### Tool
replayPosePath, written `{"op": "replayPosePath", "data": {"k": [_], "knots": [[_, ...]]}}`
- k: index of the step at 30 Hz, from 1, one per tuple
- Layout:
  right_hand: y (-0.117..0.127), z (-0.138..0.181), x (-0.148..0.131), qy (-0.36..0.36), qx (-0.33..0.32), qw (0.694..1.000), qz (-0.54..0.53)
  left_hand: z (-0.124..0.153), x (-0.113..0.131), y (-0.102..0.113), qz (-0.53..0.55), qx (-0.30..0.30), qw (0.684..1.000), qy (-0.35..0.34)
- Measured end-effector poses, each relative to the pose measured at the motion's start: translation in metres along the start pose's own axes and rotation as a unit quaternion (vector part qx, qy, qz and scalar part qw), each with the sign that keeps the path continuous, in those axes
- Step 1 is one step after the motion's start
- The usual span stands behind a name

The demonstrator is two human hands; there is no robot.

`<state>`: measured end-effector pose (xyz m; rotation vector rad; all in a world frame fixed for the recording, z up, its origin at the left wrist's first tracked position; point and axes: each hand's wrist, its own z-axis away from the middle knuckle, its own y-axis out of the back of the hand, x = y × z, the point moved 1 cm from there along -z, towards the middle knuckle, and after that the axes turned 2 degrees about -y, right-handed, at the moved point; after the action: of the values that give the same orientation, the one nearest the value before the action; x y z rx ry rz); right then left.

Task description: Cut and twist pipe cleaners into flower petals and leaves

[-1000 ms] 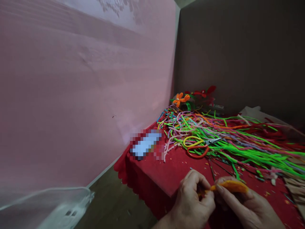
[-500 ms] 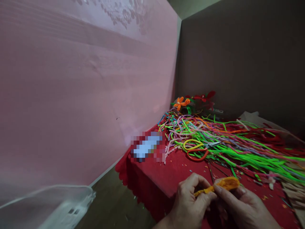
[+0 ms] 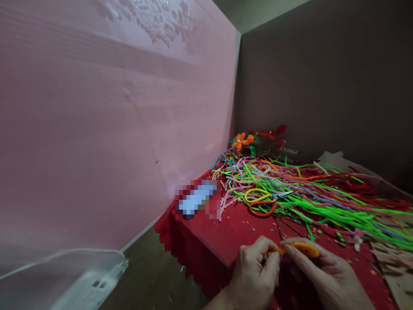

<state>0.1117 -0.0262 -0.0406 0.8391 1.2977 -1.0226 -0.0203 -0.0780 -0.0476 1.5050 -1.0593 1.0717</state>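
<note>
Just above the near edge of the table I hold an orange pipe cleaner piece, bent into a flat loop with a narrow end on the left. My left hand pinches that narrow end between thumb and fingers. My right hand is closed on the loop, its thumb along the near side. Fingers hide part of the piece. Beyond the hands, scissors with one yellow and one red handle lie on a heap of loose pipe cleaners, mostly green, pink and purple.
A red cloth covers the table, scattered with small trimmings. An orange flower and a red flower stand at the back. A blurred-out pale object lies near the left edge. A white power strip is at lower left.
The view has shifted slightly. Both hands have moved a little left with the orange piece, and the loop now looks flatter, more edge-on, with its narrow end more covered by my fingers.
</note>
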Motion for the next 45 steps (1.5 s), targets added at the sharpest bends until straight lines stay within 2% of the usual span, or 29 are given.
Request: {"op": "replayPosePath", "data": {"k": [5, 9, 12, 18, 29, 34, 39, 45], "knots": [[0.0, 0.001, -0.005, 0.03, 0.04, 0.999, 0.021, 0.0, 0.002, 0.0, -0.026, 0.007, 1.0, -0.009], [-0.002, 0.001, -0.007, 0.049, 0.037, 0.998, 0.012, 0.0, 0.01, 0.002, -0.04, 0.011, 0.999, -0.022], [-0.004, 0.0, -0.009, 0.036, 0.027, 0.999, -0.002, -0.001, 0.014, 0.003, -0.039, 0.008, 0.998, -0.043], [-0.001, -0.001, -0.012, 0.002, 0.043, 0.999, -0.02, -0.004, 0.014, 0.004, -0.077, 0.061, 0.991, -0.092], [-0.001, -0.002, -0.017, 0.064, 0.007, 0.998, 0.001, -0.003, 0.01, 0.002, -0.054, 0.065, 0.994, -0.067], [-0.001, -0.005, -0.015, 0.055, 0.01, 0.998, 0.006, -0.001, 0.009, 0.002, -0.044, 0.063, 0.995, -0.069], [-0.002, -0.006, -0.011, 0.058, -0.028, 0.997, 0.037, -0.001, 0.01, 0.003, -0.038, 0.067, 0.994, -0.071], [-0.006, -0.004, -0.012, 0.054, -0.019, 0.998, 0.011, 0.0, 0.012, -0.001, -0.06, 0.071, 0.992, -0.088]]}}
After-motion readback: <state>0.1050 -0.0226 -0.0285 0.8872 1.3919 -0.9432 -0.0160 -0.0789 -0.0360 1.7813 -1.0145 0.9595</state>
